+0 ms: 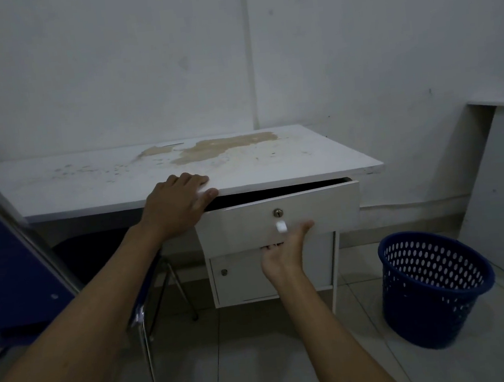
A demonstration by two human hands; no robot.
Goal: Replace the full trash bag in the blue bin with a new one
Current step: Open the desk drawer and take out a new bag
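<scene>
Dim, scuffed white walls back a white laminate desk [272, 163] whose top is worn through to a brown patch near the rear edge. Under the right end of that top, a white drawer with a small round lock and a pale tag hanging from it [306, 213] stands partly pulled out; the slit above its front is black, so nothing inside can be made out. Below it sits a white cupboard door with a second round lock [241, 276], closed.

On the tiled floor to the right of the desk stands the blue perforated plastic bin [434, 287], tilted a little in the wide-angle view. Through its open mouth only the blue inner wall and its rows of holes show, with no bag visible; the bottom of the bin cannot be seen.

At the left edge a blue-backed chair with a chrome tube frame [7, 259] is cut off by the picture, and another white piece of furniture [502, 193] is cut off at the right.

On the desk's front edge, the left hand [180, 203] presses with fingers flat and the thumb under the lip. Palm up, the right hand [283, 253] hooks its fingers under the drawer's bottom edge, fingertips hidden. The bin stands well apart from both hands, to the right.
</scene>
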